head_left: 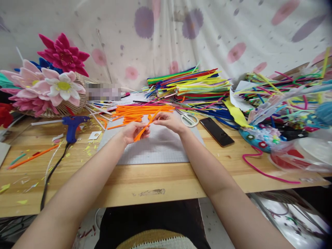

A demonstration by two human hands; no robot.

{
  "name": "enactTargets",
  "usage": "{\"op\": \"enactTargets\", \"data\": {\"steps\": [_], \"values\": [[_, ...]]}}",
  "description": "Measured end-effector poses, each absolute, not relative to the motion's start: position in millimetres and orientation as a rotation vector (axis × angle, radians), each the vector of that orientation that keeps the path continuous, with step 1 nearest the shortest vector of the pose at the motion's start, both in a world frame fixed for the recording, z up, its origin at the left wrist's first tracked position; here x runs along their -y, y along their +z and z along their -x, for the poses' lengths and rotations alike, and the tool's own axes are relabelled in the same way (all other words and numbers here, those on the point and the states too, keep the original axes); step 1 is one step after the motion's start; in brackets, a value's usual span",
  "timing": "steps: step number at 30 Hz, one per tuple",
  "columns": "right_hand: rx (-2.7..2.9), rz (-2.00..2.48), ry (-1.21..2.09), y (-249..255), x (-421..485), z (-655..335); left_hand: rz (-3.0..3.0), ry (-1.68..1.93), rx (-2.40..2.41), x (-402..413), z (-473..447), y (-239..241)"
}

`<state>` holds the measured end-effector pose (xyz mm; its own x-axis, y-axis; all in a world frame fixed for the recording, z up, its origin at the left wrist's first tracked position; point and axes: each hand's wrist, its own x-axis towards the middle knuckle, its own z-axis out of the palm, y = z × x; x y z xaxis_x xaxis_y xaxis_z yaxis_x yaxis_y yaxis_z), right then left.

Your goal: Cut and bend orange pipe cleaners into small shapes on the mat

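Note:
My left hand (pixel 133 132) and my right hand (pixel 168 121) meet over a grey cutting mat (pixel 155 150), and both are closed on the same orange pipe cleaner (pixel 145 128). The left hand pinches its lower end. Higher up, the fingers of my right hand grip it near the upper end. Just behind the hands lies a loose pile of orange pipe cleaners (pixel 137 112).
A blue glue gun (pixel 72 126) with a black cord lies left. White-handled scissors (pixel 189 119) and a black phone (pixel 216 131) lie right of the mat. Stacks of coloured pipe cleaners (pixel 189 84) fill the back. Pink pipe-cleaner flowers (pixel 49 86) stand far left. A pink pipe cleaner (pixel 261 169) trails right.

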<state>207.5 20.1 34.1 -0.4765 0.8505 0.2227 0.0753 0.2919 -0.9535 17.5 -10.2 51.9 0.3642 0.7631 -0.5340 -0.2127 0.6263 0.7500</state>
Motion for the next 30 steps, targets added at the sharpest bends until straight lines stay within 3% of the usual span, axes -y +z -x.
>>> {"op": "enactTargets", "data": {"steps": [13,17,25,30], "values": [[2.344,1.069,0.338,38,-9,-187,-0.546,0.692,-1.008,12,-22,40],[2.322,1.182,0.305,36,-9,-182,-0.798,0.817,-1.138,11,-28,37],[2.146,1.439,0.306,26,-14,-180,-2.131,1.003,-1.692,21,-51,22],[2.118,1.492,0.249,23,-14,-182,-2.102,0.994,-1.800,21,-56,9]]}}
